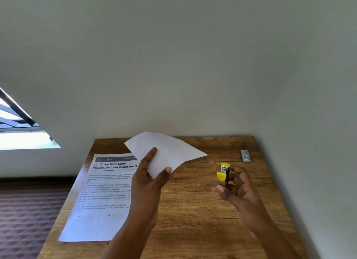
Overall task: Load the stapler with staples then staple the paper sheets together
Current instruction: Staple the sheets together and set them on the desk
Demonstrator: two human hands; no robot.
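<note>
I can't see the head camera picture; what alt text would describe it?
Over a wooden table, a person's left hand holds blank white paper up while the right hand grips a small yellow stapler. A printed sheet lies flat at the table's left, and a small staple box sits near the far right corner.

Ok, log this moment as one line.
left hand: holds blank sheet | right hand: grips yellow stapler | stapling: not yet

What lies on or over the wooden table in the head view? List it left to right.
printed instruction sheet → left hand holding a blank white paper → yellow stapler gripped in the right hand → small staple box
</note>
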